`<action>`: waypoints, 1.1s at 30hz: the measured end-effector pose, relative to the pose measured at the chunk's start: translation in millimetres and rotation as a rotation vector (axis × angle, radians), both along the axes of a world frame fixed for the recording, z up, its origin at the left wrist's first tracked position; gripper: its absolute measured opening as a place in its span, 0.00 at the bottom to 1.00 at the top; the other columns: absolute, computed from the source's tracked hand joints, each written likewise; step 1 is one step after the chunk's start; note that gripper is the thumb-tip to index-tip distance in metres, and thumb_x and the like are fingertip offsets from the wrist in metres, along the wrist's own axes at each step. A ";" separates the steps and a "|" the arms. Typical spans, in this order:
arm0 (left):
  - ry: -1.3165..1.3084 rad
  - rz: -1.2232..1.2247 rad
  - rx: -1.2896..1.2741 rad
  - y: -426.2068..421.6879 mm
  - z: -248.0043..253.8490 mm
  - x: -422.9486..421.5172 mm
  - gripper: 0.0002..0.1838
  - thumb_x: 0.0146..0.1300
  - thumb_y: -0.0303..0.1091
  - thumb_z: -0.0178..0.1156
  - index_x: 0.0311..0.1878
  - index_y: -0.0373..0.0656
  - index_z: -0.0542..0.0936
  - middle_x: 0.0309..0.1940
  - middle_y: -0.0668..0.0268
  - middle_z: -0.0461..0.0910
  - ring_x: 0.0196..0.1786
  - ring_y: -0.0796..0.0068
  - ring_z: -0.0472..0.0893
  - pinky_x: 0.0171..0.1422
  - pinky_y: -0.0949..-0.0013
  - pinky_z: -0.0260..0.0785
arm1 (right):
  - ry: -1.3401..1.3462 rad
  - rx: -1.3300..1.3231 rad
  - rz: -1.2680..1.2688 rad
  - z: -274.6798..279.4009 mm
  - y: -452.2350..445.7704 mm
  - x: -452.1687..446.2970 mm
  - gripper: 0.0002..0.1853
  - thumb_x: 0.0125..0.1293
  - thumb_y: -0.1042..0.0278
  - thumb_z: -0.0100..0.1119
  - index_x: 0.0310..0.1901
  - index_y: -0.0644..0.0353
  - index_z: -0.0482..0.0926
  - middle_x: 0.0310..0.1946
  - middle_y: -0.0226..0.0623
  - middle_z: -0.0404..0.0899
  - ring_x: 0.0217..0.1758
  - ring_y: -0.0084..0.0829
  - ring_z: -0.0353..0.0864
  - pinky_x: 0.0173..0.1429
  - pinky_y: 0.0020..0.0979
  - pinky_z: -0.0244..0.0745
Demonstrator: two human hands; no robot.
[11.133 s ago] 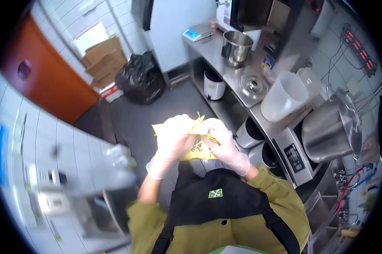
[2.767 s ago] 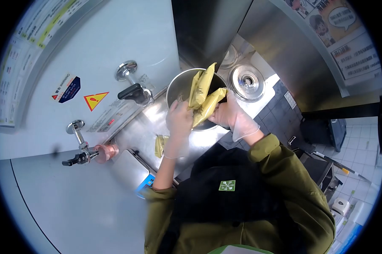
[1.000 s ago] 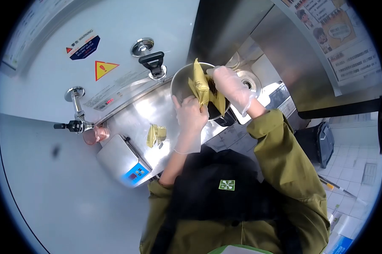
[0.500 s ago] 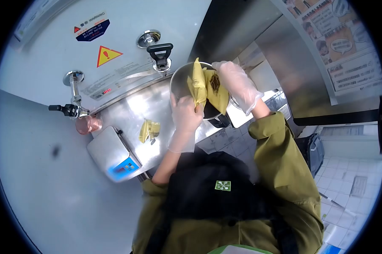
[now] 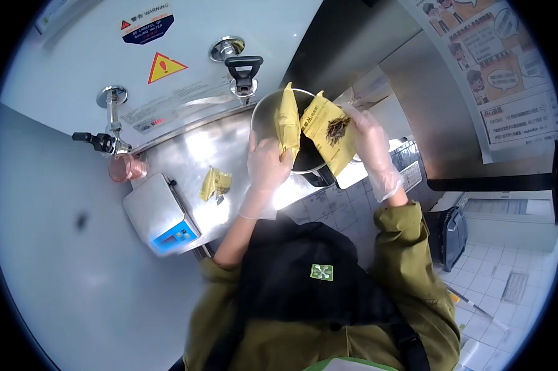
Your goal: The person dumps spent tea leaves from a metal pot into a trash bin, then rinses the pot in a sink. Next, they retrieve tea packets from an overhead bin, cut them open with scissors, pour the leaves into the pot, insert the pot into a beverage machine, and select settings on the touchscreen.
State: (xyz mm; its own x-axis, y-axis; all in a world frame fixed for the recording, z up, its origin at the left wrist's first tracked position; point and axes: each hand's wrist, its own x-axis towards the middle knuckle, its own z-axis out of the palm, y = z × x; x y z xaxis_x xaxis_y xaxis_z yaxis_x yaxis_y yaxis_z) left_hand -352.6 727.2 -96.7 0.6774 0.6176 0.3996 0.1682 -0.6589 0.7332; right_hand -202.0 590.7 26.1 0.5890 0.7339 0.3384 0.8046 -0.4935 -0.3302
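Over a round metal pot (image 5: 263, 114) with a black handle, both gloved hands hold yellow packets. My left hand (image 5: 269, 167) is closed on the lower end of a yellow packet (image 5: 289, 120) that stands edge-on to me. My right hand (image 5: 369, 142) grips the right edge of a yellow tea packet (image 5: 319, 137), whose printed face with dark leaves is turned to me. The two packets are apart at the top. Whether either packet is open cannot be made out. The pot's inside looks dark, partly covered by the packets.
Crumpled yellow wrappers (image 5: 216, 184) lie on the steel counter (image 5: 186, 154). A scale (image 5: 161, 213) and a pink cup (image 5: 125, 167) stand left. Two taps, one with a black lever (image 5: 243, 69), jut from a boiler marked with a boiling-water warning. A black bin (image 5: 447, 238) stands right.
My right hand has moved right and slightly down with its packet, away from the other one. That packet's printed face now shows more fully. The left hand keeps its hold.
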 end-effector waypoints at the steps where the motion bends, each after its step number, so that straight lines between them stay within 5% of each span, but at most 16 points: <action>1: 0.056 -0.009 0.002 0.2 -0.9 -0.6 0.10 0.54 0.37 0.60 0.31 0.39 0.80 0.28 0.56 0.80 0.39 0.57 0.79 0.74 0.48 0.51 | -0.040 0.032 0.039 -8.2 -3.1 1.9 0.25 0.58 0.82 0.52 0.56 0.49 0.78 0.33 0.38 0.77 0.38 0.41 0.80 0.41 0.35 0.76; 3: 0.169 -0.034 0.008 1.6 -2.7 -1.3 0.13 0.55 0.39 0.59 0.37 0.40 0.83 0.32 0.57 0.82 0.43 0.60 0.80 0.75 0.49 0.48 | -0.080 0.070 0.068 -17.5 -4.3 -8.6 0.27 0.56 0.83 0.53 0.58 0.47 0.76 0.33 0.38 0.76 0.36 0.41 0.79 0.40 0.36 0.76; 6: 0.048 0.004 0.014 0.1 -4.2 0.7 0.10 0.53 0.36 0.61 0.28 0.38 0.79 0.27 0.55 0.79 0.38 0.56 0.79 0.74 0.50 0.53 | -0.276 0.046 0.031 -38.9 -6.8 -7.3 0.31 0.54 0.83 0.55 0.62 0.49 0.72 0.32 0.38 0.75 0.33 0.40 0.78 0.37 0.35 0.75; 8: 0.047 0.006 -0.005 0.2 -7.6 0.2 0.10 0.52 0.36 0.62 0.28 0.38 0.79 0.29 0.55 0.79 0.43 0.54 0.78 0.73 0.50 0.53 | -0.314 0.061 0.056 -45.4 -10.1 -11.0 0.30 0.54 0.82 0.55 0.62 0.55 0.72 0.30 0.38 0.73 0.30 0.40 0.77 0.35 0.35 0.74; 15: 0.080 0.020 -0.072 -3.4 -18.2 -0.2 0.12 0.51 0.38 0.63 0.31 0.38 0.79 0.37 0.54 0.80 0.59 0.40 0.69 0.72 0.50 0.53 | -0.195 0.211 -0.003 -33.4 -3.4 -23.4 0.27 0.57 0.88 0.52 0.59 0.53 0.75 0.35 0.35 0.75 0.38 0.31 0.77 0.44 0.30 0.74; 17: 0.065 0.037 -0.039 -3.3 -19.8 1.0 0.12 0.51 0.38 0.63 0.30 0.38 0.79 0.35 0.55 0.80 0.56 0.45 0.72 0.73 0.50 0.51 | -0.151 0.304 -0.012 -40.0 -8.1 -12.6 0.23 0.61 0.85 0.51 0.59 0.60 0.74 0.39 0.33 0.77 0.42 0.28 0.77 0.47 0.27 0.72; 21: 0.165 -0.053 -0.026 2.3 -3.5 -5.0 0.12 0.55 0.38 0.58 0.36 0.39 0.82 0.32 0.57 0.81 0.46 0.61 0.79 0.76 0.49 0.46 | 0.871 0.566 -0.490 -56.0 -42.9 -14.1 0.18 0.67 0.74 0.49 0.58 0.69 0.72 0.44 0.37 0.79 0.43 0.26 0.77 0.51 0.29 0.73; 26: 0.188 -0.123 -0.004 16.8 9.4 -8.3 0.11 0.55 0.37 0.59 0.30 0.38 0.80 0.27 0.55 0.79 0.42 0.58 0.79 0.75 0.51 0.50 | 1.660 0.833 -0.405 -83.8 -111.5 -88.1 0.12 0.71 0.71 0.50 0.53 0.64 0.71 0.40 0.33 0.79 0.39 0.22 0.81 0.41 0.20 0.81; 28: 0.199 -0.147 0.007 24.6 12.3 -8.3 0.11 0.55 0.37 0.59 0.28 0.37 0.79 0.26 0.55 0.78 0.40 0.56 0.79 0.73 0.52 0.52 | 1.796 0.641 -0.577 -107.0 -121.8 -131.6 0.13 0.72 0.63 0.51 0.53 0.57 0.75 0.46 0.32 0.78 0.44 0.21 0.76 0.50 0.24 0.71; 29: 0.192 -0.155 0.018 27.8 11.9 -7.0 0.11 0.55 0.37 0.59 0.28 0.38 0.79 0.26 0.54 0.78 0.40 0.56 0.79 0.73 0.52 0.53 | 2.008 0.542 -0.290 -169.9 -157.7 -133.5 0.16 0.70 0.64 0.52 0.56 0.59 0.74 0.50 0.34 0.76 0.48 0.22 0.76 0.53 0.25 0.70; 30: 0.183 -0.166 0.029 31.4 9.6 -5.3 0.11 0.55 0.37 0.59 0.28 0.38 0.79 0.25 0.54 0.78 0.39 0.56 0.79 0.73 0.53 0.55 | 2.014 0.327 -0.291 -144.2 -125.5 -147.8 0.17 0.69 0.69 0.50 0.58 0.62 0.73 0.51 0.33 0.76 0.50 0.23 0.76 0.55 0.25 0.70; 31: 0.171 -0.162 0.042 35.2 0.6 -2.1 0.13 0.54 0.39 0.59 0.37 0.40 0.82 0.25 0.55 0.78 0.39 0.56 0.79 0.72 0.54 0.57 | 2.060 0.357 -0.224 -143.5 -107.6 -151.9 0.17 0.68 0.70 0.50 0.58 0.64 0.73 0.50 0.33 0.77 0.50 0.24 0.76 0.54 0.26 0.71; 33: 0.184 -0.184 0.031 41.6 3.1 -0.7 0.13 0.54 0.40 0.59 0.38 0.41 0.83 0.25 0.56 0.78 0.39 0.56 0.79 0.72 0.54 0.58 | 1.968 0.250 -0.184 -133.1 -59.1 -152.8 0.15 0.67 0.73 0.52 0.55 0.64 0.74 0.49 0.35 0.78 0.50 0.26 0.78 0.54 0.28 0.72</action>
State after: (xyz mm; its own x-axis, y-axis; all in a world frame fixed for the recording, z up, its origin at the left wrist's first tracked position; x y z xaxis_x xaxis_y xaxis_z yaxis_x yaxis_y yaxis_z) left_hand -353.3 768.8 -93.5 0.8401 0.4667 0.2764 0.1720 -0.7125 0.6803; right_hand -354.8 531.6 -107.0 0.2614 0.6796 -0.6854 -0.7318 -0.3236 -0.5999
